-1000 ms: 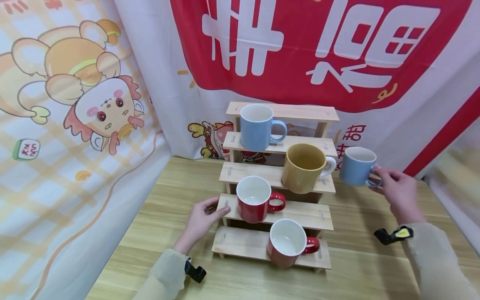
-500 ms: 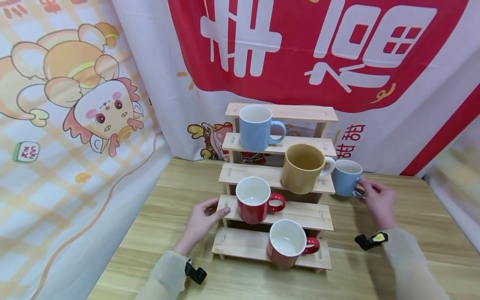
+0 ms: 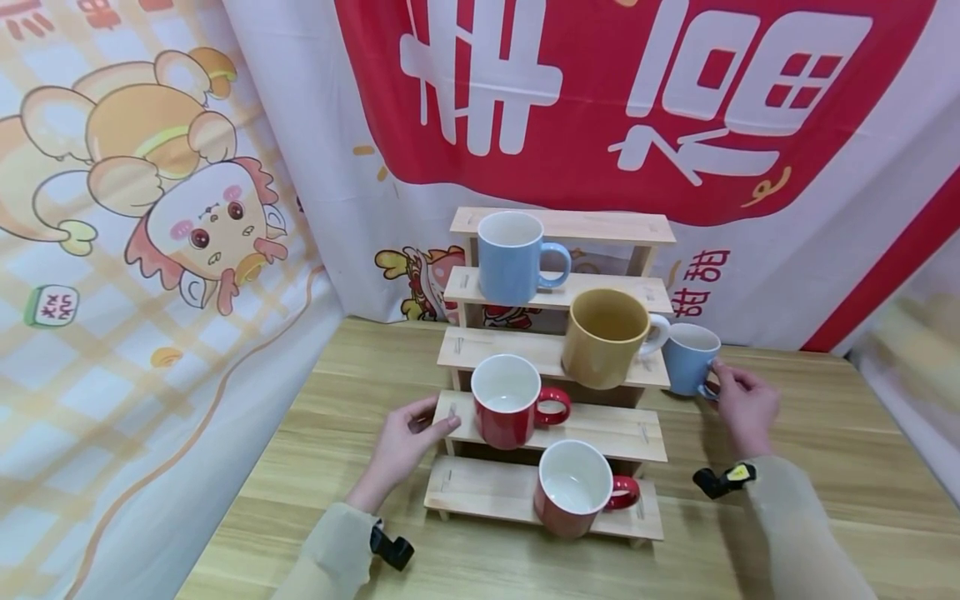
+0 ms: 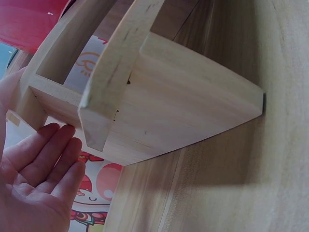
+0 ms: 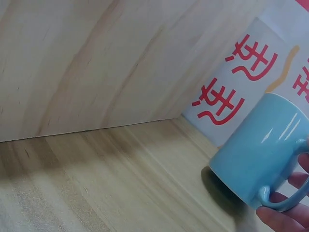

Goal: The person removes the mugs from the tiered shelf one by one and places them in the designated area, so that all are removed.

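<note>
My right hand (image 3: 750, 407) grips the handle of a light blue mug (image 3: 687, 360) at the right side of a stepped wooden stand (image 3: 487, 483). In the right wrist view the mug (image 5: 263, 150) is upright, its base close over the tabletop with a shadow beneath. My left hand (image 3: 405, 439) holds the stand's left end, thumb on a lower step. Its fingers (image 4: 48, 159) reach below a board in the left wrist view. On the steps stand another blue mug (image 3: 512, 258), a mustard mug (image 3: 600, 350) with white handle, and two red mugs, one higher (image 3: 506, 417) and one lower (image 3: 566, 500).
The stand rests on a wood-grain table (image 3: 300, 492). Behind it hangs a white cloth with a red print (image 3: 585, 100). A cartoon-patterned cloth (image 3: 90, 275) borders the left side. The top step (image 3: 600, 223) is the farthest back.
My right hand has carried the blue mug left and down, in toward the stand's right side; the last half second shows only a small shift. My left hand and the other mugs have stayed put.
</note>
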Available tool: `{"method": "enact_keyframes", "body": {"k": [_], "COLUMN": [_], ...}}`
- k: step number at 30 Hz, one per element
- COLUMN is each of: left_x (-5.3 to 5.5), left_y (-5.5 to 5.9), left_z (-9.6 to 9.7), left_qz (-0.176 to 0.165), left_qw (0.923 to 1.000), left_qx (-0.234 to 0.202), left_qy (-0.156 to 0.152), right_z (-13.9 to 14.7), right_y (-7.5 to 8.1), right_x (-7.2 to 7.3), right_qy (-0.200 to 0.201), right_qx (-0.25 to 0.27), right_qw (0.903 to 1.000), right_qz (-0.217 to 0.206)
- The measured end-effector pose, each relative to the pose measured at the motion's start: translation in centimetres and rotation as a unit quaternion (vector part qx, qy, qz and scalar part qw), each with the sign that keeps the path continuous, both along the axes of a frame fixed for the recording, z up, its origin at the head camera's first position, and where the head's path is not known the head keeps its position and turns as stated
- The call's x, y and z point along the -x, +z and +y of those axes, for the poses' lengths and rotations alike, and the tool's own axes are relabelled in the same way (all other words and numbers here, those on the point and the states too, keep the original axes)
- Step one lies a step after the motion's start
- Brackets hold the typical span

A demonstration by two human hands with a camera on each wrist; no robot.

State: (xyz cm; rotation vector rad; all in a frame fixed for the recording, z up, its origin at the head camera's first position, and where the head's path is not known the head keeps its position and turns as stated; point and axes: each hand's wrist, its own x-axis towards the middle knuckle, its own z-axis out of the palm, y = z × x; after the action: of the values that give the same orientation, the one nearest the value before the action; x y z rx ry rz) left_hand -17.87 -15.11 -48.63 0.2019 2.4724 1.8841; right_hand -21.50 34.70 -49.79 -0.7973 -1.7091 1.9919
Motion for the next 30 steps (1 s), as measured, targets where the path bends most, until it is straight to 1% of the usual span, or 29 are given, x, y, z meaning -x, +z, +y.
{"method": "enact_keyframes", "body": {"k": [4, 7, 8, 12, 14, 17, 20, 23, 26, 30], "left_x": [0.0, 0.0, 0.0, 0.1, 0.0, 0.0, 0.0, 0.0, 0.0, -0.1], "left_y": [0.0, -0.1, -0.1, -0.1, 0.0, 0.0, 0.0, 0.0, 0.0, -0.1], "left_z": [0.0, 0.0, 0.0, 0.0, 0.0, 0.0, 0.0, 0.0, 0.0, 0.0], "left_qz": [-0.001, 0.000, 0.000, -0.001, -0.001, -0.001, -0.002, 0.000, 0.001, -0.001], "left_qw": [1.0000, 1.0000, 1.0000, 1.0000, 1.0000, 1.0000, 1.0000, 1.0000, 1.0000, 1.0000], "left_qx": [-0.004, -0.008, -0.008, -0.005, -0.006, -0.008, -0.007, -0.003, -0.004, -0.007], "left_qy": [0.002, 0.000, 0.000, -0.001, -0.001, 0.001, 0.002, 0.003, 0.001, 0.001], "right_z": [-0.2, -0.3, -0.3, -0.5, -0.7, -1.0, -1.3, -1.6, -1.7, -1.9], "right_y": [-0.2, -0.5, -0.6, -1.1, -1.3, -1.6, -1.9, -2.1, -2.2, -2.4], "right_x": [-0.1, -0.3, -0.4, -0.6, -0.7, -0.9, -1.1, -1.1, -1.2, -1.3], "right_qy": [-0.001, -0.002, -0.002, -0.004, -0.005, -0.013, -0.026, -0.036, -0.032, -0.030], "right_qx": [-0.058, -0.091, -0.093, -0.075, -0.077, -0.110, -0.149, -0.149, -0.106, -0.070], "right_qw": [0.9973, 0.9940, 0.9940, 0.9970, 0.9970, 0.9938, 0.9883, 0.9881, 0.9936, 0.9967], "right_qz": [-0.044, -0.060, -0.058, -0.019, -0.008, -0.012, -0.019, -0.018, -0.024, -0.027]}}
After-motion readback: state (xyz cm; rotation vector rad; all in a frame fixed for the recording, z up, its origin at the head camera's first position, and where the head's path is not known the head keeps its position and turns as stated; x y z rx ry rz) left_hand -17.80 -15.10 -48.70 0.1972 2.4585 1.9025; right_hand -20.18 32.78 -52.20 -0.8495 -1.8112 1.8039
